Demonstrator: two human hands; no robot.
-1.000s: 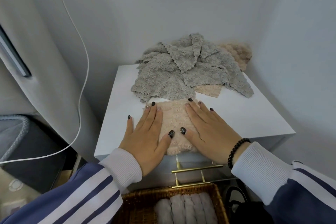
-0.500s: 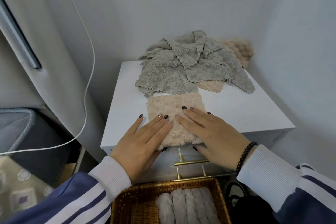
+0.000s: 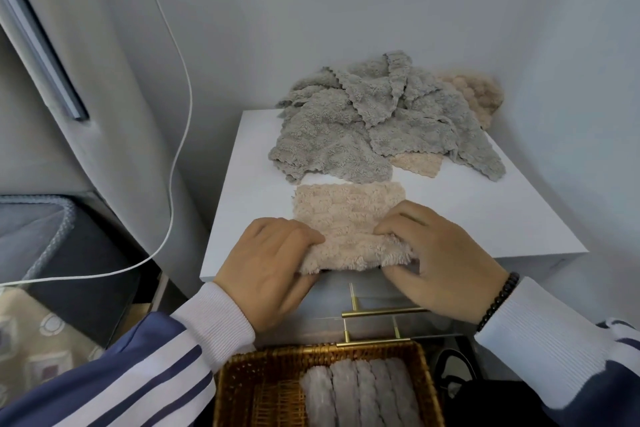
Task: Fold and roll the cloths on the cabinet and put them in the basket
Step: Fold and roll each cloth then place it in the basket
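A folded beige cloth (image 3: pixel 349 210) lies at the front of the white cabinet top (image 3: pixel 485 218). Its near edge is curled up into the start of a roll. My left hand (image 3: pixel 273 263) grips the left end of that rolled edge with curled fingers. My right hand (image 3: pixel 440 253) grips the right end the same way. Behind lies a heap of grey cloths (image 3: pixel 374 121) with more beige cloths (image 3: pixel 474 94) under it and at the back right. A wicker basket (image 3: pixel 242 388) below the cabinet front holds several rolled grey cloths (image 3: pixel 360 395).
Walls close in behind and to the right of the cabinet. A white cable (image 3: pixel 180 87) hangs down on the left. Brass drawer handles (image 3: pixel 384 312) sit on the cabinet front above the basket. A dark bag (image 3: pixel 485 402) lies right of the basket.
My hands went from pressing flat on the beige cloth to sliding back to its near edge. Their fingers curled round that edge and turned it up into a roll.
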